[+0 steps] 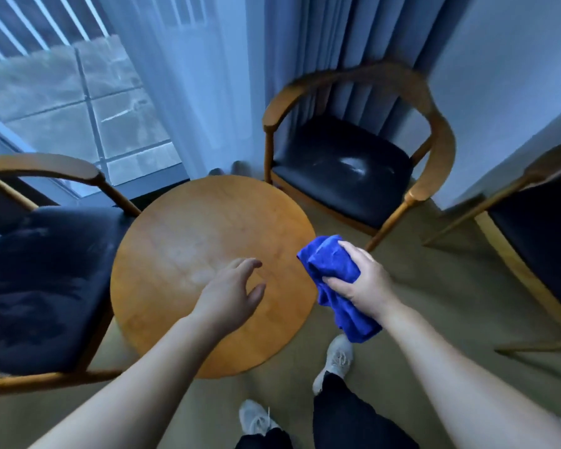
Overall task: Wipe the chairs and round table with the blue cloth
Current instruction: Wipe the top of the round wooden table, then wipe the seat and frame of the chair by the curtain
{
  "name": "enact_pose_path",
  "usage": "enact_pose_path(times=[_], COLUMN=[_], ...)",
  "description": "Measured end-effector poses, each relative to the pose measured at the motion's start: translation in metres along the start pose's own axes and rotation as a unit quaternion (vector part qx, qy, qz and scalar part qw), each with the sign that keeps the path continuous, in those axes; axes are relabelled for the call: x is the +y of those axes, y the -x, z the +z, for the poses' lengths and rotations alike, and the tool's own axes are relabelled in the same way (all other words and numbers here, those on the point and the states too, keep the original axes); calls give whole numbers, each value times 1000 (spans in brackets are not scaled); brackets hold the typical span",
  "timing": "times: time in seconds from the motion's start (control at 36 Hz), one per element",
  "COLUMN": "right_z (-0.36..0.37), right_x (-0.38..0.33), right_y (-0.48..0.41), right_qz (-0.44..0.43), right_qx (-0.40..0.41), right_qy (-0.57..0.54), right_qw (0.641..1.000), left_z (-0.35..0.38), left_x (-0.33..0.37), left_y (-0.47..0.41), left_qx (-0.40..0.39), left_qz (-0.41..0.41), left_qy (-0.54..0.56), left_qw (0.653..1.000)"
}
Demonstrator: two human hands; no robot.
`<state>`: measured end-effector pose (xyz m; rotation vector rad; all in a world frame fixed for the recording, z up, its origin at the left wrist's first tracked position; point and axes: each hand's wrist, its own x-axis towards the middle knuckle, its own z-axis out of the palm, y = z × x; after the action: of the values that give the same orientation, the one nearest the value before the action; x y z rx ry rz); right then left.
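Note:
A round wooden table (pixel 188 228) stands in the middle. My right hand (pixel 360 280) grips a bunched blue cloth (pixel 332 270) just off the table's right edge, and the cloth's tail hangs down below my wrist. My left hand (pixel 234 290) hovers over the table's near part with its fingers spread, holding nothing. Three wooden armchairs with dark seats surround the table: one at the left (pixel 39 286), one at the back right (pixel 344 176), one at the far right edge (pixel 544 241), only partly in view.
A window (pixel 78 102) and sheer curtains (pixel 188 76) lie behind the table, with heavier curtains (pixel 337 43) behind the back chair. A wall (pixel 506 92) closes the right side. My feet in pale shoes (pixel 334 361) stand on carpet at the table's near edge.

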<state>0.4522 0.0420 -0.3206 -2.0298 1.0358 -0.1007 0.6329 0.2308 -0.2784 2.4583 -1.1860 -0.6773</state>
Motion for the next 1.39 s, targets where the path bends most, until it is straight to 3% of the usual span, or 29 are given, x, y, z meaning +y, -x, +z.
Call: enact_pose_path(times=[0.14,0.25,0.33,0.5,0.83,1.19,1.39], right_z=[-49,-76,-96,-148,-264,-291,-302], right_x=[-37,-37,-30,13,68,77,67], right_y=[46,66,69,64,31,-45,-121], right_qz=[-105,-181,-210,-239,-264,-249,-213], right_qx=[-5,-5,-11,-1,-38,-64,-86], right_qy=[26,40,44,61,80,112,123], right_qw=[994,983,977,969,960,960,965], left_z=[-22,-28,-24,7,30,21,12], left_x=[58,105,141,212,334,336,325], left_y=[18,27,26,7,-37,-111,-182], left_qx=[-4,-40,-34,-24,29,47,16], left_qz=[26,10,28,-10,43,63,69], left_qy=[104,261,305,322,315,293,321], left_qw=[994,964,951,946,948,953,944])
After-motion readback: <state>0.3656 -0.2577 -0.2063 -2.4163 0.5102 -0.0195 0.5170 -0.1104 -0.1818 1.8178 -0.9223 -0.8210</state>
